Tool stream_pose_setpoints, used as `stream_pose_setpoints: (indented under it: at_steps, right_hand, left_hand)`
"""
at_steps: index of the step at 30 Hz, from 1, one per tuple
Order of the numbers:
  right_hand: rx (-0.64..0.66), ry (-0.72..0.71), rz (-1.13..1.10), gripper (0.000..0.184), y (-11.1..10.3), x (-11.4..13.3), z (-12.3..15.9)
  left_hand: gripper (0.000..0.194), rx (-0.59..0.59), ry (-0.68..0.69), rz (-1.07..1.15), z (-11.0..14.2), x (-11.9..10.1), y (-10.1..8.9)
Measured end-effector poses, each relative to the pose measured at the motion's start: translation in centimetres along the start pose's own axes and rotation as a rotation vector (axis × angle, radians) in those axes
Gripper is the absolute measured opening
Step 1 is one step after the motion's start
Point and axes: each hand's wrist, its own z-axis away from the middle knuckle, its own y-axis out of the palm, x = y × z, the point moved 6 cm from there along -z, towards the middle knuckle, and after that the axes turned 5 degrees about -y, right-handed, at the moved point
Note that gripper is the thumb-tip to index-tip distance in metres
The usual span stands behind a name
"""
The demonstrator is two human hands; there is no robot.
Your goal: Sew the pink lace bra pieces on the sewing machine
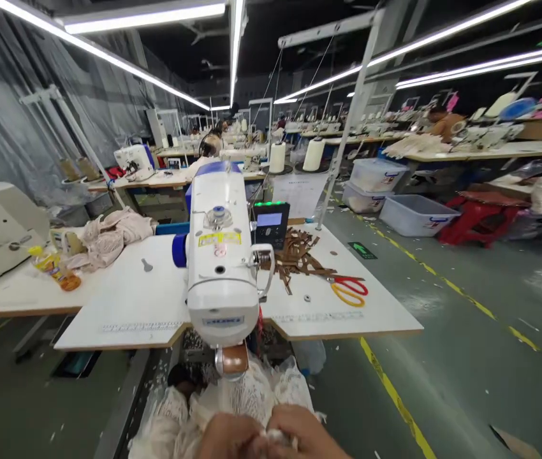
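My left hand (231, 436) and my right hand (302, 433) are close together at the bottom of the view, fingers closed on cream lace fabric (249, 390). A small bunched bit of the fabric shows between them. The lace hangs in gathered folds in front of the white sewing machine (223, 280), below its head. The fingertips are partly hidden by the hands themselves and the lower picture edge.
On the machine table (371, 324) lie brown strips (300, 252), scissors with red and yellow handles (350, 290) and a small metal ring (307, 298). A control panel (271, 223) stands behind the machine. Left are a bottle (55, 268) and cream garments (113, 236).
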Motion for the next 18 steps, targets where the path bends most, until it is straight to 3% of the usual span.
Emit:
stream_pose_setpoints:
  at_steps: [5, 10, 18]
  right_hand:
    - [-0.106, 0.128, -0.162, 0.054, -2.4, 2.6, -1.0]
    - [-0.189, 0.214, -0.159, 0.045, -3.8, 2.8, -4.7]
    - [-0.201, 0.351, -0.296, 0.047, -4.2, 0.1, -7.1]
  left_hand:
    - [0.041, -0.14, -0.168, 0.077, 0.8, -2.1, -4.6]
    - [0.032, -0.187, -0.337, 0.281, 0.1, -1.1, -9.0]
    - [0.027, -0.441, -0.278, 0.13, -1.6, 0.6, -11.3]
